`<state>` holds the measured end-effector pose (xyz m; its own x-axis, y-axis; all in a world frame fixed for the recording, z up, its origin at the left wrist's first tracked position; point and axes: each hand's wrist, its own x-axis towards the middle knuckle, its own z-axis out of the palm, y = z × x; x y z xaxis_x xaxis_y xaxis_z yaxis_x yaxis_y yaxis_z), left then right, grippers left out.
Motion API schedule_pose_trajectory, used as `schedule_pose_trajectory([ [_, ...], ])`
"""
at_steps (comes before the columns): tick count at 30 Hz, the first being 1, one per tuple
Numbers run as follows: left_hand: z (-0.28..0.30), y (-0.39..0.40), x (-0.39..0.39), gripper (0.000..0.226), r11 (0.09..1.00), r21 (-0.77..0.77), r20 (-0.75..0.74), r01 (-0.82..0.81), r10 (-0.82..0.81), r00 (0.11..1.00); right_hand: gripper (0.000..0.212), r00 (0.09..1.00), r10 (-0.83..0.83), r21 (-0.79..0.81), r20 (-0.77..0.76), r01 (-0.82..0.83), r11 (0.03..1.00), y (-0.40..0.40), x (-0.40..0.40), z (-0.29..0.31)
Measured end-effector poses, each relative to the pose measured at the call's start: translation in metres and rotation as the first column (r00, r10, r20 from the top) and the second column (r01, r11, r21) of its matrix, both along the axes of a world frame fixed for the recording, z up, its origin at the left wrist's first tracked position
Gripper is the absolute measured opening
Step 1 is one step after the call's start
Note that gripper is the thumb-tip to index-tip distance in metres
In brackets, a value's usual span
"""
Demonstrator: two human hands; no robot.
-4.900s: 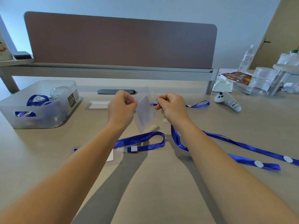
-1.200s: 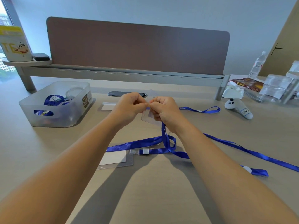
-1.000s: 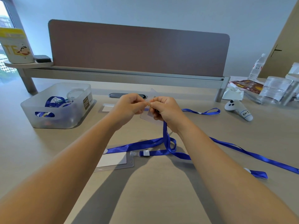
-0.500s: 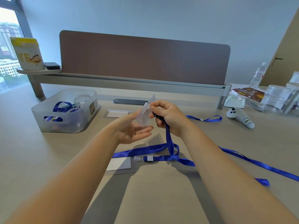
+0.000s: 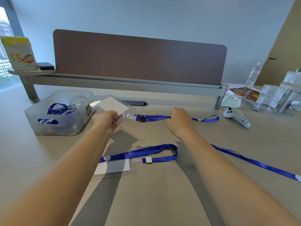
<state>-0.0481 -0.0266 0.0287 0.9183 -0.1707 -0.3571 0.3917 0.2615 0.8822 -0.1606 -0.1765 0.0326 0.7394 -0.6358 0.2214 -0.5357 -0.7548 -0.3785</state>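
My left hand (image 5: 106,120) pinches the near corner of a clear badge holder (image 5: 112,106) with a white card inside, held above the desk. Its clip joins a black buckle (image 5: 142,119) on a blue lanyard (image 5: 156,117). My right hand (image 5: 180,119) grips that lanyard strap, stretched level between my hands; its far loop (image 5: 210,118) trails to the right. A second badge holder (image 5: 114,167) with its own blue lanyard (image 5: 146,151) lies flat on the desk near me.
A translucent bin (image 5: 58,113) holding lanyards and clips stands at the left. A brown desk divider (image 5: 140,61) runs across the back. A white controller (image 5: 236,116), plastic containers (image 5: 273,98) and a water bottle (image 5: 253,75) crowd the right. A long blue strap (image 5: 254,162) crosses the desk at right.
My hands have drawn apart, stretching the lanyard level. The left hand, open half a second ago, now pinches the badge holder; the right hand has slid right along the strap.
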Motion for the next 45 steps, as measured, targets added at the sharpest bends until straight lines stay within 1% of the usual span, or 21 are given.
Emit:
schedule_pose_trajectory([
  [1, 0.0, 0.0, 0.0, 0.015, 1.0, 0.018, 0.011, 0.0, 0.0, 1.0, 0.013, 0.998, -0.058, -0.034, -0.029, 0.057, 0.998, -0.003, -0.002, 0.001],
  [4, -0.002, 0.0, 0.001, 0.012, 0.999, 0.042, 0.062, -0.017, 0.014, 0.998, 0.044, 0.981, -0.161, -0.091, -0.111, 0.151, 0.984, -0.013, -0.006, 0.004],
  [7, -0.001, -0.005, -0.002, 0.017, 0.998, 0.055, 0.121, -0.038, 0.031, 0.992, 0.056, 0.971, -0.172, -0.046, -0.166, 0.167, 0.985, -0.016, -0.007, 0.006],
  [9, 0.001, -0.008, -0.004, 0.017, 0.998, 0.042, 0.154, -0.053, 0.046, 0.987, 0.058, 0.966, -0.161, 0.02, -0.203, 0.168, 0.986, -0.016, -0.008, 0.006],
  [11, 0.003, -0.009, -0.005, 0.014, 0.998, 0.025, 0.176, -0.051, 0.046, 0.983, 0.061, 0.968, -0.113, 0.242, -0.222, 0.167, 0.956, -0.012, -0.01, 0.008],
  [12, 0.004, -0.011, -0.006, 0.013, 0.999, 0.01, 0.179, -0.044, 0.041, 0.983, 0.065, 0.971, -0.077, 0.424, -0.228, 0.17, 0.889, -0.008, -0.012, 0.008],
  [14, 0.008, -0.012, -0.009, 0.013, 0.999, -0.036, 0.175, -0.016, 0.022, 0.984, 0.075, 0.971, 0.025, 0.725, -0.239, 0.162, 0.669, -0.001, -0.013, 0.006],
  [17, 0.015, -0.014, -0.014, 0.011, 0.994, -0.105, 0.175, 0.035, -0.016, 0.984, 0.069, 0.987, 0.127, 0.923, -0.101, 0.045, 0.383, 0.009, -0.007, -0.008],
  [19, 0.017, -0.015, -0.017, 0.018, 0.987, -0.144, 0.192, 0.075, -0.047, 0.98, 0.061, 0.991, 0.123, 0.981, 0.045, -0.067, 0.185, 0.017, -0.002, -0.015],
  [22, 0.018, -0.013, -0.018, 0.015, 0.975, -0.172, 0.209, 0.139, -0.102, 0.973, 0.053, 0.964, -0.015, 0.959, 0.265, -0.265, -0.103, 0.028, 0.008, -0.02],
  [23, 0.018, -0.012, -0.018, 0.013, 0.972, -0.175, 0.208, 0.154, -0.117, 0.971, 0.052, 0.939, -0.091, 0.925, 0.331, -0.342, -0.169, 0.03, 0.011, -0.021],
  [25, 0.017, -0.01, -0.015, 0.015, 0.974, -0.171, 0.202, 0.148, -0.112, 0.973, 0.051, 0.859, -0.271, 0.839, 0.434, -0.495, -0.227, 0.031, 0.019, -0.023],
  [28, 0.013, -0.006, -0.008, 0.004, 0.982, -0.155, 0.176, 0.109, -0.081, 0.981, 0.027, 0.691, -0.547, 0.737, 0.473, -0.65, -0.183, 0.025, 0.026, -0.022],
  [29, 0.01, -0.005, -0.005, 0.01, 0.982, -0.165, 0.16, 0.092, -0.065, 0.985, 0.021, 0.631, -0.625, 0.712, 0.46, -0.682, -0.165, 0.021, 0.028, -0.021],
  [31, 0.005, -0.004, 0.001, 0.023, 0.982, -0.184, 0.101, 0.037, -0.019, 0.995, 0.022, 0.527, -0.731, 0.671, 0.433, -0.73, -0.129, 0.009, 0.03, -0.017],
  [33, 0.001, -0.005, 0.003, 0.028, 0.978, -0.208, 0.032, -0.019, 0.026, 0.999, 0.022, 0.476, -0.771, 0.672, 0.423, -0.736, -0.085, -0.003, 0.031, -0.014],
  [35, -0.005, -0.008, 0.008, 0.032, 0.979, -0.19, -0.012, -0.08, 0.079, 0.997, 0.02, 0.455, -0.791, 0.704, 0.408, -0.708, -0.044, -0.014, 0.032, -0.014],
  [37, -0.013, -0.012, 0.018, 0.033, 0.986, -0.104, -0.03, -0.13, 0.128, 0.991, 0.015, 0.434, -0.82, 0.759, 0.373, -0.651, 0.0, -0.022, 0.033, -0.014],
  [40, -0.025, -0.019, 0.034, 0.033, 0.984, -0.019, -0.029, -0.177, 0.176, 0.984, 0.012, 0.479, -0.802, 0.88, 0.357, -0.459, 0.117, -0.037, 0.035, -0.012],
  [43, -0.032, -0.025, 0.046, 0.033, 0.984, -0.052, -0.032, -0.17, 0.169, 0.985, 0.013, 0.541, -0.768, 0.936, 0.344, -0.26, 0.237, -0.055, 0.036, -0.008],
  [45, -0.033, -0.029, 0.05, 0.033, 0.965, -0.159, -0.074, -0.207, 0.198, 0.978, 0.014, 0.527, -0.774, 0.936, 0.351, -0.224, 0.272, -0.067, 0.036, -0.004],
])
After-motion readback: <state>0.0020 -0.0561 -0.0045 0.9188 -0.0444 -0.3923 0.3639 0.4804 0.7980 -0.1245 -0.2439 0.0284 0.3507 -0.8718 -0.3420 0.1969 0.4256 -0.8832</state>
